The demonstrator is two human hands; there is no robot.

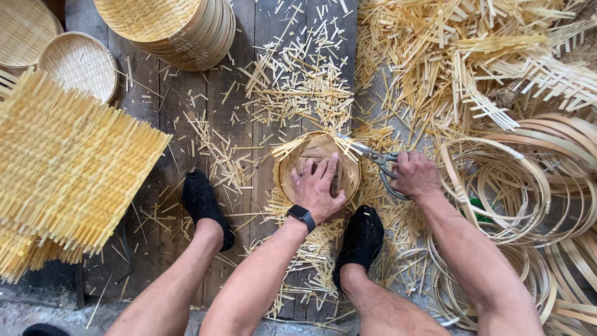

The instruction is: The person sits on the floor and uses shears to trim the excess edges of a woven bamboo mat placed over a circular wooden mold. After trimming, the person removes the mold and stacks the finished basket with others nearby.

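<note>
At far left lies a stack of flat woven mats of pale yellow bamboo strips [68, 168] on the dark plank floor [186, 112]. My left hand [317, 186] presses flat, fingers spread, inside the small round bamboo basket [318, 152] between my feet in black socks [205, 205]. My right hand [415, 175] is closed around the handles of metal scissors [373, 155], blades at the basket's rim. Loose bamboo hoops [497, 180] pile at right.

pale-yellow woven mats [68, 162], black socks [202, 202] — tan basket [318, 155]
</note>
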